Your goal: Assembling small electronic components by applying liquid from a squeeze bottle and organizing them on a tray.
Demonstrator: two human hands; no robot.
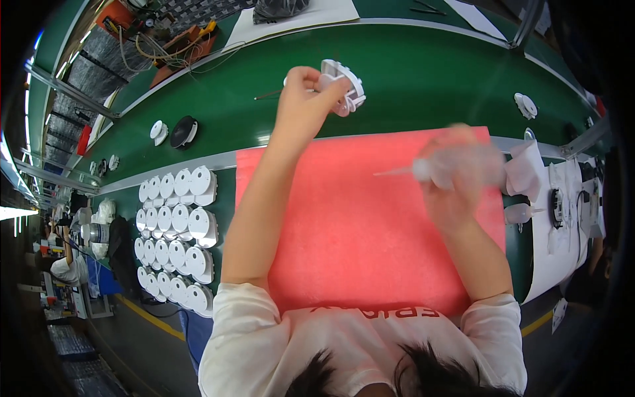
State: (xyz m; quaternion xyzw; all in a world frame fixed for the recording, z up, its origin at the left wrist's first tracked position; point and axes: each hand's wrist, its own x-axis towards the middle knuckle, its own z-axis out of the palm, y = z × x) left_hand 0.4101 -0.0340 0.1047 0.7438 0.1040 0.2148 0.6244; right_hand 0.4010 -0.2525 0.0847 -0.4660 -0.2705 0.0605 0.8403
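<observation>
My left hand (305, 99) is raised over the green conveyor surface, its fingers closed round a white round plastic housing (356, 85) whose ribbed side shows. Smeared by motion, my right hand (453, 188) grips a translucent squeeze bottle (473, 164) with a thin needle tip that points left. The bottle is above the right part of a pink foam mat (344, 225), apart from the housing. A thin dark rod (268, 95) shows just left of my left hand; its other end is hidden.
Rows of white round housings (180, 218) stand left of the mat. A black round part (184, 132) and a white one (159, 132) lie on the green surface (423, 73). At right are another housing (526, 106), a second squeeze bottle (518, 213) and a metal post (585, 139).
</observation>
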